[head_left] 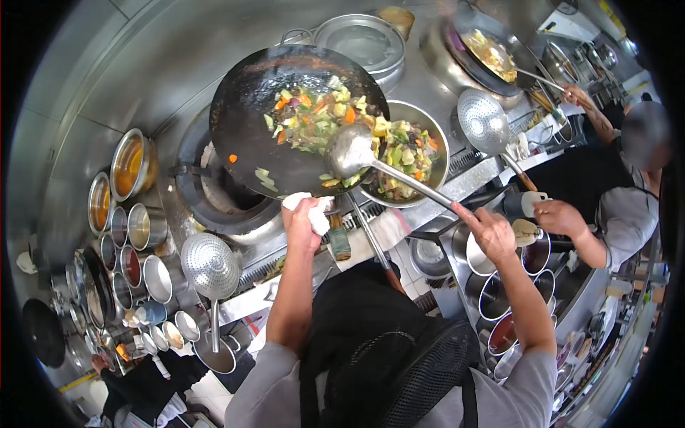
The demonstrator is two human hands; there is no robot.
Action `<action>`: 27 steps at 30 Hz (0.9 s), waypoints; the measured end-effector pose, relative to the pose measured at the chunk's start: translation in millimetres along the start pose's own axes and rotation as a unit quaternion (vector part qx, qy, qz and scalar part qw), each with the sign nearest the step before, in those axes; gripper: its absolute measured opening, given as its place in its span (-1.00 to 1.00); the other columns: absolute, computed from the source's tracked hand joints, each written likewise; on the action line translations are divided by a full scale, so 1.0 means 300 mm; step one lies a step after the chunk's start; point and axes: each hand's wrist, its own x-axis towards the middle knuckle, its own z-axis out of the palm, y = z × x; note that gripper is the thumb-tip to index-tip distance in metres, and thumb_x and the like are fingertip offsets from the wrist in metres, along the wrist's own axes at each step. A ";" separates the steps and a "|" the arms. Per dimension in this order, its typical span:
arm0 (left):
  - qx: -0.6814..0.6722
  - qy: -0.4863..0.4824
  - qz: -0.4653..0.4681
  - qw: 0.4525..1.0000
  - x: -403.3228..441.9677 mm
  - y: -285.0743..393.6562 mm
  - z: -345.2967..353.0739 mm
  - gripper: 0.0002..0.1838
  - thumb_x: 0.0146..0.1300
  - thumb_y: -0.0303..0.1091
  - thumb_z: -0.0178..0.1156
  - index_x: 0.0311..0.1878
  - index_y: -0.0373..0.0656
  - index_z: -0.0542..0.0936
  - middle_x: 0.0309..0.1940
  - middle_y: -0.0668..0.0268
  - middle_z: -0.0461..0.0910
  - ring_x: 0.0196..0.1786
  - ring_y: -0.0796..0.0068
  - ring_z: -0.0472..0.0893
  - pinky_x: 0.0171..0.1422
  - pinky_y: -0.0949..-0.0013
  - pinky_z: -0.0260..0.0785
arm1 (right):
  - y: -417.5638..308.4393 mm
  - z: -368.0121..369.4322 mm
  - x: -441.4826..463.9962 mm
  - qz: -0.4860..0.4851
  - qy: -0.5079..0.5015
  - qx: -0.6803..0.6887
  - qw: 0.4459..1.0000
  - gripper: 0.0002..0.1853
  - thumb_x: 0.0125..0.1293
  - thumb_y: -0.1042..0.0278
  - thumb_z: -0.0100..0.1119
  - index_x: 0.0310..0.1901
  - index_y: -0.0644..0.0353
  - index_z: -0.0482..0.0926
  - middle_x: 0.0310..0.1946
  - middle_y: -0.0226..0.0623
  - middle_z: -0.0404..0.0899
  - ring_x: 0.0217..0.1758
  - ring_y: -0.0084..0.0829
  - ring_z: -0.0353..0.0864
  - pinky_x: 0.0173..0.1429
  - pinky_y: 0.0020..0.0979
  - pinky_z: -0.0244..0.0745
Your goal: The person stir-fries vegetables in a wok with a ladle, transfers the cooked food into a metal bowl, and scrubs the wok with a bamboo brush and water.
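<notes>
My left hand is closed around a white cloth at the near rim of a large black wok. The wok is tilted toward a metal bowl on its right. Chopped vegetables, with orange, green and pale pieces, lie in the wok, and more vegetables fill the bowl. In my right hand is the handle of a long steel ladle. Its round head rests over the food where the wok meets the bowl.
A wok burner lies left of the wok. Perforated skimmers flank me, and metal pots of sauces crowd the left. At right, a co-worker stands by another wok. A lidded pot stands behind.
</notes>
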 end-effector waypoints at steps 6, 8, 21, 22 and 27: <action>0.016 -0.021 0.008 1.000 0.006 -0.011 0.036 -0.91 0.19 -0.60 0.18 -0.23 -0.29 0.55 -0.33 0.26 0.58 -0.29 0.24 0.72 -0.12 0.11 0.70 | 0.091 -0.111 -0.061 0.004 0.001 -0.060 0.998 -0.04 0.24 0.48 0.19 0.63 -0.58 0.19 -0.45 -0.44 0.39 -0.47 -0.41 0.56 -0.34 -0.30 0.59; -0.005 -0.004 0.022 1.000 0.019 -0.028 0.035 -0.80 0.15 -0.61 0.20 -0.13 -0.36 0.55 -0.31 0.18 0.64 -0.32 0.20 0.73 -0.22 0.20 0.66 | 0.118 -0.161 -0.079 0.002 -0.008 -0.094 0.996 -0.07 0.26 0.44 0.19 0.63 -0.57 0.20 -0.44 -0.49 0.39 -0.43 -0.45 0.54 -0.29 -0.33 0.57; 0.006 0.006 0.069 0.998 0.063 -0.062 0.024 -0.75 0.15 -0.64 0.19 -0.07 -0.32 0.54 -0.26 0.21 0.63 -0.34 0.29 0.70 -0.26 0.22 0.65 | 0.134 -0.236 -0.125 0.056 -0.031 0.012 0.998 0.00 0.04 0.38 0.44 0.59 -0.41 0.33 -0.40 -0.38 0.42 -0.45 -0.30 0.58 -0.29 -0.19 0.62; 0.009 0.009 0.071 0.997 0.061 -0.057 0.025 -0.76 0.15 -0.63 0.19 -0.08 -0.32 0.54 -0.27 0.21 0.63 -0.34 0.29 0.70 -0.27 0.22 0.64 | 0.086 -0.182 -0.100 0.056 -0.019 -0.007 0.998 -0.01 0.08 0.43 0.39 0.60 -0.41 0.31 -0.40 -0.38 0.43 -0.44 -0.29 0.59 -0.27 -0.19 0.63; -0.005 -0.012 0.071 0.997 0.031 -0.008 0.033 -0.78 0.14 -0.63 0.21 -0.11 -0.32 0.55 -0.29 0.21 0.63 -0.35 0.28 0.71 -0.28 0.22 0.63 | -0.075 -0.040 0.083 0.014 -0.012 0.054 0.998 -0.01 0.19 0.54 0.23 0.64 -0.49 0.20 -0.38 -0.38 0.48 -0.39 -0.32 0.66 -0.25 -0.24 0.66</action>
